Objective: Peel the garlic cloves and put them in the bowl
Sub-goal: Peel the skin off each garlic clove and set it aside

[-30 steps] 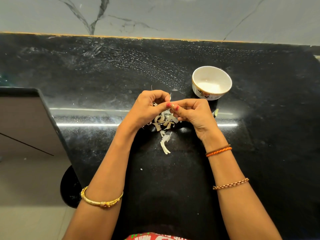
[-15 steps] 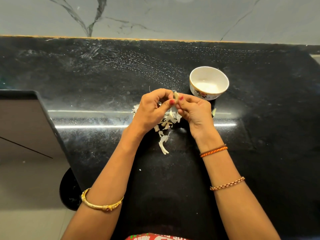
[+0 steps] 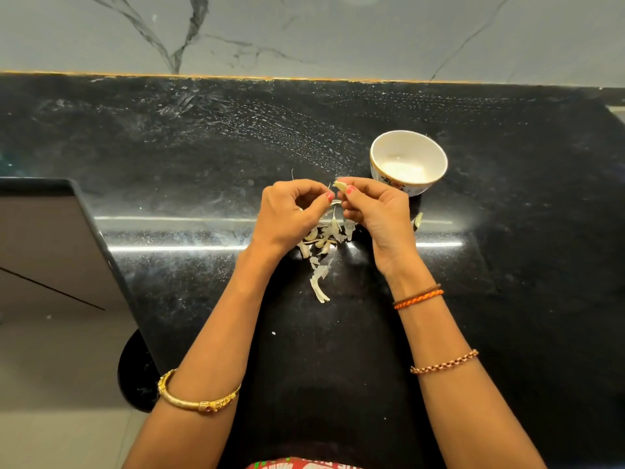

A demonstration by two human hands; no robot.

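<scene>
On the far left, a dark raised panel [image 3: 44, 238] overlaps the edge of the black tabletop [image 3: 169, 157]. Your left forearm carries a gold bangle [image 3: 198, 399]. Your left hand [image 3: 287, 214] is raised above the tabletop with its fingers curled, thumb and forefinger pinching a thin strip of skin [image 3: 333, 204] that runs across to the clove. Directly below and between your two hands lies a pile of garlic peels [image 3: 321, 242], with a longer shred trailing toward you. Your right hand [image 3: 375, 211] sits just beside the left, fingertips nearly touching; its thumb and fingers grip the garlic clove [image 3: 340, 186], whose pale tip shows above the thumbnail. The clove is held off the tabletop, between the two hands, near the bowl [image 3: 408, 162] but not over it. The bowl stands upright on the tabletop, just beyond your right hand; pale contents lie at its bottom, and whether they are cloves cannot be told. Your right forearm bears an orange thread band [image 3: 419, 297] at the wrist and a bead bracelet [image 3: 444, 362] farther up.
</scene>
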